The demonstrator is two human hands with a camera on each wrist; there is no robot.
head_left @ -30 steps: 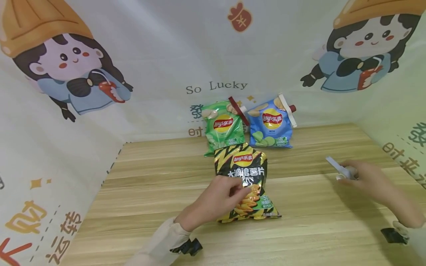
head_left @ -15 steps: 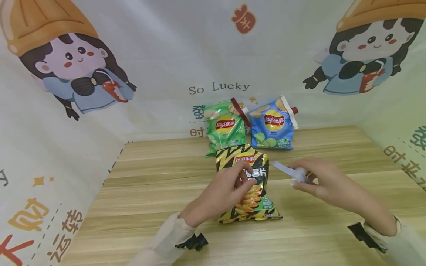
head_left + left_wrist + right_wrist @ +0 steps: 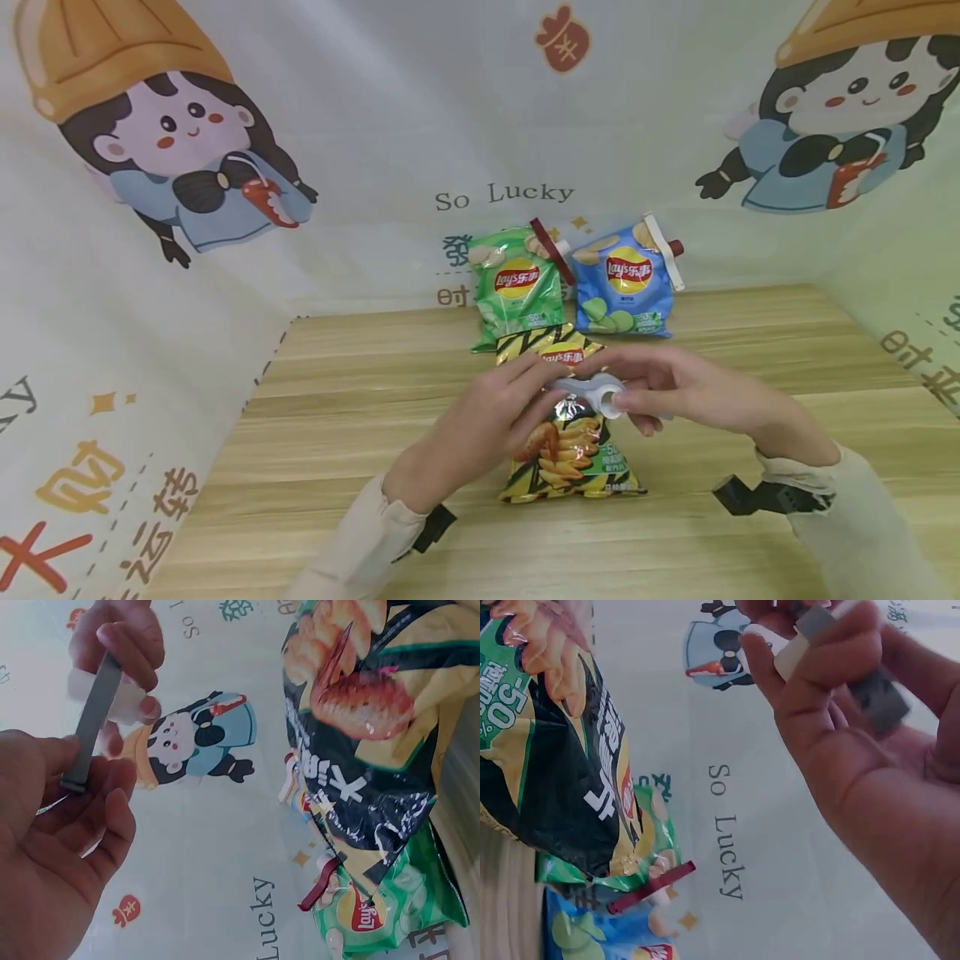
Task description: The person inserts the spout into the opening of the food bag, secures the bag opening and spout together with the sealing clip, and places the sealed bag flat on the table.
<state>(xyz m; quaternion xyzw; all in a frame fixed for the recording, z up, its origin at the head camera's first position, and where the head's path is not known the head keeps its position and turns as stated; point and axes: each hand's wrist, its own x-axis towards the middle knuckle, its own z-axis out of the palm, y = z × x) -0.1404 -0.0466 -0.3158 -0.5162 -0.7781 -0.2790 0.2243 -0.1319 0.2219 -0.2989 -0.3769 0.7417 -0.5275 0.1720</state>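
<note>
A grey bag sealing clip (image 3: 597, 384) with a white capped spout is held in the air between both hands, over a black-and-yellow chip bag (image 3: 562, 467). My right hand (image 3: 693, 387) grips it around the spout. At its other end, the left hand (image 3: 480, 417) pinches the bar between thumb and fingers; the left wrist view shows this end of the clip (image 3: 96, 727) at the fingertips. The chip bag lies on the table with its printed front up, partly covered by the hands in the head view.
Behind it, a green chip bag (image 3: 517, 304) with a red clip (image 3: 552, 252) and a blue chip bag (image 3: 624, 292) with a white clip (image 3: 664, 252) lean on the printed backdrop (image 3: 375, 125). All stand on a wooden table (image 3: 360, 392).
The right hand has carried the grey clip leftward from the table's right side to above the black-and-yellow bag. The left hand has lifted its fingers and taken the clip's near end.
</note>
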